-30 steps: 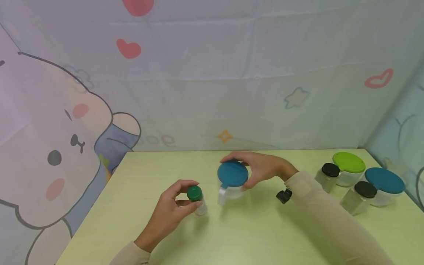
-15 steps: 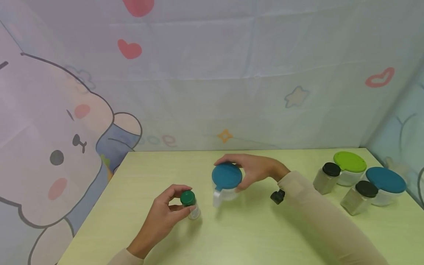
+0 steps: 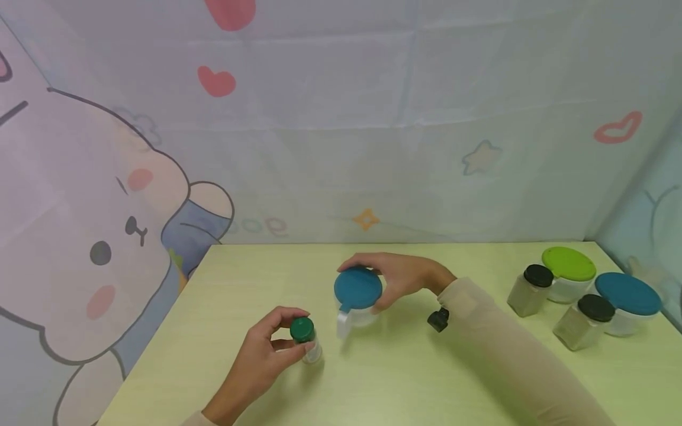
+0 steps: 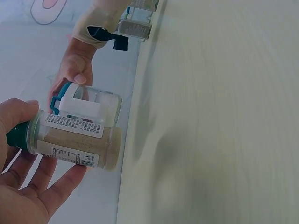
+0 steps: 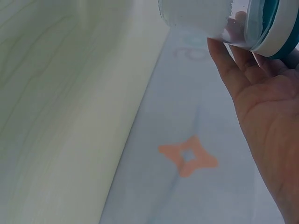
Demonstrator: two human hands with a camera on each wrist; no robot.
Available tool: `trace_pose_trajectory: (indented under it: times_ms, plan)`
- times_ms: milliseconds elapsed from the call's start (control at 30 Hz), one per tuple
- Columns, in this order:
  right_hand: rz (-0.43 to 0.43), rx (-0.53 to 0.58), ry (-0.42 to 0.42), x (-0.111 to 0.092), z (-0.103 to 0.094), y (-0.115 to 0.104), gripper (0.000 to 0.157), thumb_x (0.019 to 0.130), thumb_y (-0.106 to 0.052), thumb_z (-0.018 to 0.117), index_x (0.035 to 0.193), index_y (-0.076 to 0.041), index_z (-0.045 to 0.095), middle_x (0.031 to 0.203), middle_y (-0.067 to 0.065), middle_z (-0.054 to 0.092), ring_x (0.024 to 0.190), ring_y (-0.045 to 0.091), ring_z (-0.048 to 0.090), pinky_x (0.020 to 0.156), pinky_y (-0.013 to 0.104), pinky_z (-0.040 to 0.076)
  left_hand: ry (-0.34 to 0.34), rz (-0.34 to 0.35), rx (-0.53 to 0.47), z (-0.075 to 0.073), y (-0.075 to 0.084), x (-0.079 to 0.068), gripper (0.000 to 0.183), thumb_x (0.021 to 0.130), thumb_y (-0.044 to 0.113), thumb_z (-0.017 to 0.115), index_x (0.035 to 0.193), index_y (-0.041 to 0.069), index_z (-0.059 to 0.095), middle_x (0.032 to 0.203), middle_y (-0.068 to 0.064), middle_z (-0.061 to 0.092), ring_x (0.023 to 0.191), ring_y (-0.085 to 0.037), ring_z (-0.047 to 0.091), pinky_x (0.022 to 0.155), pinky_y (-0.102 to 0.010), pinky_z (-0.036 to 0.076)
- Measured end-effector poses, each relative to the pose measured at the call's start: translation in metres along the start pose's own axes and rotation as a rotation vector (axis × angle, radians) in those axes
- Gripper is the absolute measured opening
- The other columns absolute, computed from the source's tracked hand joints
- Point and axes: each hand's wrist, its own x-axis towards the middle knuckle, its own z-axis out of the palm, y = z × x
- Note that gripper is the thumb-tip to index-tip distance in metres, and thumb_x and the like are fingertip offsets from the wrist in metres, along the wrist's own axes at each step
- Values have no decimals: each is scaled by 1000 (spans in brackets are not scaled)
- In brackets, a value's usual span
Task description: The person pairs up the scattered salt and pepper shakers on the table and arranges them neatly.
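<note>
My left hand grips a spice jar with a green screw lid, thumb and fingers around its upper part. In the left wrist view the jar has white printed labels and tan powder inside; its shadow falls apart from it on the table. To its right, my right hand holds a clear seasoning container with a round blue lid and a white handle facing me. In the right wrist view my fingers reach along the side of this container, which is partly cut off by the frame.
On the table's right side stand two black-lidded jars, a green-lidded container and another blue-lidded container. A printed cloth hangs behind the pale table. A small black device sits at my right wrist.
Both hands have shifted a little left and toward me, carrying the spice jar and the seasoning container along. The grips stay the same. The things on the right stay in their places.
</note>
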Motion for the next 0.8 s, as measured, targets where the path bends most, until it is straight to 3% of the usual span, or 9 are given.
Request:
trace_pose_trajectory:
  times_ms: [533,800]
  plan:
    - [9,29,-44,22,10,7,82,77,-29,86,146,-41,45,144,-15,49,129,11,50,111,43,43,-23,18,-10,0,-3,-5,41,83,13,85,119,22,66,113,-3,65,104,-23,64,84,-28,60]
    - [-6,4,-57,33,15,11,84,78,-28,83,151,-29,43,147,-13,47,131,13,49,112,45,42,-27,22,2,-2,-4,-4,42,84,13,85,121,19,65,114,-3,64,104,-24,63,85,-28,60]
